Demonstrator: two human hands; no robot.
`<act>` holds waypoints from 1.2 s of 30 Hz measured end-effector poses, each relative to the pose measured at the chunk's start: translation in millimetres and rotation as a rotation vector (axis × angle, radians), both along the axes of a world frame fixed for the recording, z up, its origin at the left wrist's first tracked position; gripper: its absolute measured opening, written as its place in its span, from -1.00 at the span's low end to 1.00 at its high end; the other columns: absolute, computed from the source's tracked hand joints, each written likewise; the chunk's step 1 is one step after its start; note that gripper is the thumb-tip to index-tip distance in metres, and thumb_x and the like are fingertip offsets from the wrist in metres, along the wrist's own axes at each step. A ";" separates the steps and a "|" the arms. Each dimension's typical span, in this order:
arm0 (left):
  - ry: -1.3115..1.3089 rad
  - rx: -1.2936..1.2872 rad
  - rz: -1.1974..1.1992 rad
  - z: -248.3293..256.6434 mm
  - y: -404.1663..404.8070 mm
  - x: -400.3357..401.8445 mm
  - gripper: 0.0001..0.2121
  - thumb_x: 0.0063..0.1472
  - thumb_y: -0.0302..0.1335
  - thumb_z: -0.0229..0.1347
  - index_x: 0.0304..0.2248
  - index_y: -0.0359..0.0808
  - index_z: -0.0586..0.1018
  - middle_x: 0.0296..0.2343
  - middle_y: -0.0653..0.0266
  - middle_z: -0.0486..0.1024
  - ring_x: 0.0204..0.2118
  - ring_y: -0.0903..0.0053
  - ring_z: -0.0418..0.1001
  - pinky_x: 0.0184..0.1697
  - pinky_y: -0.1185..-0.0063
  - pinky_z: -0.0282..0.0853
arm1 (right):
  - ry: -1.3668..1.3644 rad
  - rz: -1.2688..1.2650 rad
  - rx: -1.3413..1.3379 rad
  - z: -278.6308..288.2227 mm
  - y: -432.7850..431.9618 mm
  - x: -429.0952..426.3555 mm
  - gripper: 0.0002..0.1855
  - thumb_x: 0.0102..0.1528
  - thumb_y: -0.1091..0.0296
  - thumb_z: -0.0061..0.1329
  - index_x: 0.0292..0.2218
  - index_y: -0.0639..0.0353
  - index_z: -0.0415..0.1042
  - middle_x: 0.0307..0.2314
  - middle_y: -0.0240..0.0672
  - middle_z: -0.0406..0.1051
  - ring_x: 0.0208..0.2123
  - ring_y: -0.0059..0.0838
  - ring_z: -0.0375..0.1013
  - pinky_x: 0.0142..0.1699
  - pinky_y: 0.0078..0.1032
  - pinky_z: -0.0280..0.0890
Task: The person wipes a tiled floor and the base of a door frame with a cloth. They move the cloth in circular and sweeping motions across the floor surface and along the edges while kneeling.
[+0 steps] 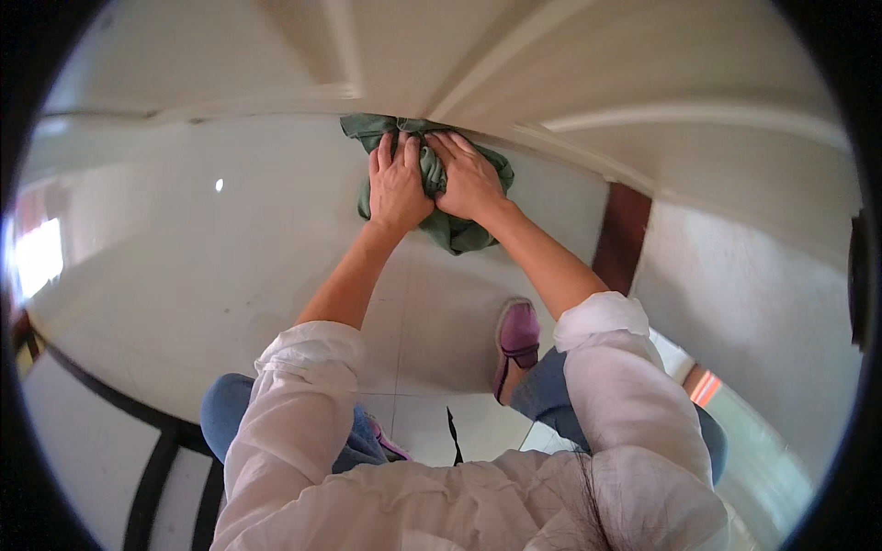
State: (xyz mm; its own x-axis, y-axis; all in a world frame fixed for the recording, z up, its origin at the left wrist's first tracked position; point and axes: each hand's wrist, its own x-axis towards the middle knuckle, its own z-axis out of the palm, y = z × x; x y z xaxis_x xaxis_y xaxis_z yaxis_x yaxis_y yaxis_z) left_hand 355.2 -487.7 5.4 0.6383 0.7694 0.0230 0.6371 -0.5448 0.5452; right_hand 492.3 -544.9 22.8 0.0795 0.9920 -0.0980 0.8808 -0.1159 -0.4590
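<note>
A crumpled green cloth (433, 169) lies on the pale tiled floor (275, 227), its far edge against the foot of a cream panelled door or cabinet front (427, 55). My left hand (398, 186) presses on the cloth's left part, fingers pointing away from me. Close beside it, my right hand (468, 178) rests on the right part, with a raised fold of cloth between the two. The thumbs nearly meet. Neither palm can be seen, and whether the fingers grip any cloth is hidden.
My foot in a pink shoe (518, 327) stands below my right hand. A dark red strip (621, 234) lies at the base of the pale wall (744, 303) on the right. Black metal bars (155, 475) stand at the lower left. Bright light shows at the far left.
</note>
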 end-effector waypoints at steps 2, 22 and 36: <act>0.022 -0.017 -0.103 2.1 -23.3 28.2 -0.29 -0.18 -0.43 0.19 0.04 -0.38 0.25 0.10 0.02 0.23 0.20 0.07 0.05 0.23 0.25 -0.08 | 0.026 -0.099 -0.040 8.0 -35.3 22.1 -0.23 -0.14 0.36 0.09 0.13 0.19 0.20 0.12 -0.19 0.20 0.22 -0.20 0.08 0.28 -0.37 0.05; -0.025 0.028 -0.694 -9.1 -132.0 187.1 -0.39 -0.08 -0.29 0.19 0.00 -0.30 0.33 -0.01 0.11 0.38 0.13 0.19 0.17 0.10 0.24 0.11 | -0.106 -0.895 0.048 -37.2 -201.2 125.8 -0.13 -0.18 0.40 0.04 0.13 0.52 0.01 0.05 0.25 0.12 0.12 0.18 0.07 0.24 -0.17 -0.01; 0.017 0.011 -0.651 -13.5 -126.8 219.9 -0.42 -0.03 -0.40 0.13 0.04 -0.25 0.30 -0.01 0.12 0.37 0.11 0.24 0.20 0.07 0.30 0.15 | -0.300 -0.606 -0.066 -56.5 -189.9 182.5 -0.12 -0.12 0.21 0.08 0.16 0.39 0.05 0.15 0.19 0.01 0.18 0.16 0.01 0.29 -0.14 -0.10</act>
